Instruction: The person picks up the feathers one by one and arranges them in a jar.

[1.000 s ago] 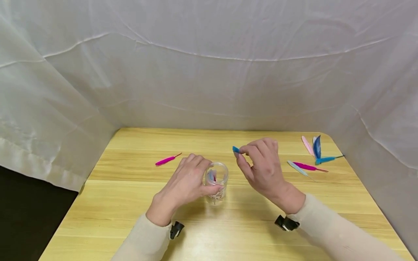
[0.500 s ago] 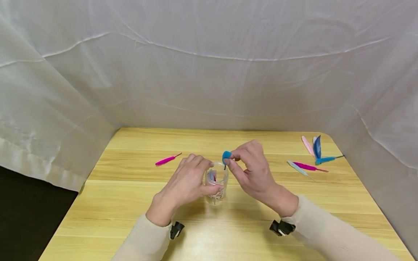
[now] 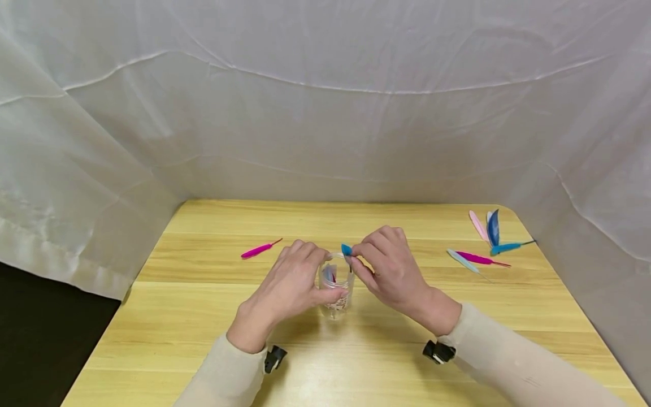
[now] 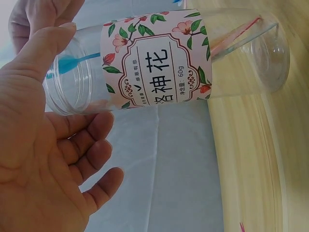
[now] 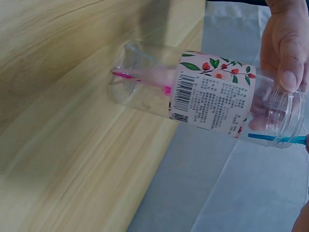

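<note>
A clear plastic jar [image 3: 337, 288] with a floral label [image 4: 154, 58] stands on the wooden table [image 3: 325, 362]. My left hand [image 3: 292, 282] grips the jar near its open top. Between thumb and fingers of my right hand [image 3: 383, 268] is pinched a teal-blue feather [image 3: 346, 250], held at the jar's mouth. Its quill [image 4: 75, 62] enters the opening, seen also as the teal quill [image 5: 277, 138] in the right wrist view. Pink feathers [image 5: 145, 77] lie inside the jar.
A magenta feather [image 3: 258, 249] lies on the table to the left. Several feathers [image 3: 483, 240], pink, blue, teal and magenta, lie at the far right corner. White cloth [image 3: 325, 113] walls the table on three sides.
My right hand has carried the teal-blue feather left and down from above the table to the jar's mouth, and its quill now enters the opening. The left hand and jar have stayed put.
</note>
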